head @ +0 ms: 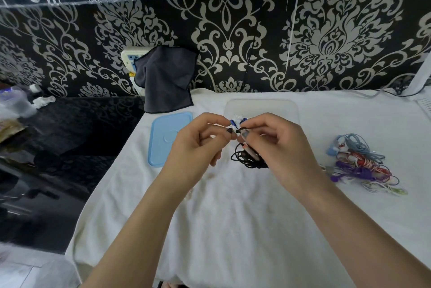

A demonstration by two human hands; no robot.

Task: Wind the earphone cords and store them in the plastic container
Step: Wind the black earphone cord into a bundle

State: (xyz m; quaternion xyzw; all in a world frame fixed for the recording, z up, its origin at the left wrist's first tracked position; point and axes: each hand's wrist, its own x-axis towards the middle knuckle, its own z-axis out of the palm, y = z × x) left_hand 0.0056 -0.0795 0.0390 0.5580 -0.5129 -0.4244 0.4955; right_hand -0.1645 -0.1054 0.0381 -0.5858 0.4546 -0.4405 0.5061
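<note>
A black earphone cord [247, 159] hangs in loose loops under my hands, above the white cloth. My left hand [194, 145] pinches one end of it near the earbuds. My right hand [270, 145] pinches the cord close beside it, fingertips almost touching. Behind my fingers the clear plastic container [279, 106] stands on the cloth, with blue and white earphones [236, 120] showing inside it. Its light blue lid [163, 138] lies flat to the left. A tangle of blue, red, purple and white earphones [360, 164] lies at the right.
The white cloth [221, 229] covers the table. A dark grey cloth [166, 80] hangs over a white power strip [131, 56] against the patterned wall. Cables [396, 91] run along the back right. Left of the table is a dark cluttered area with plastic items [16, 103].
</note>
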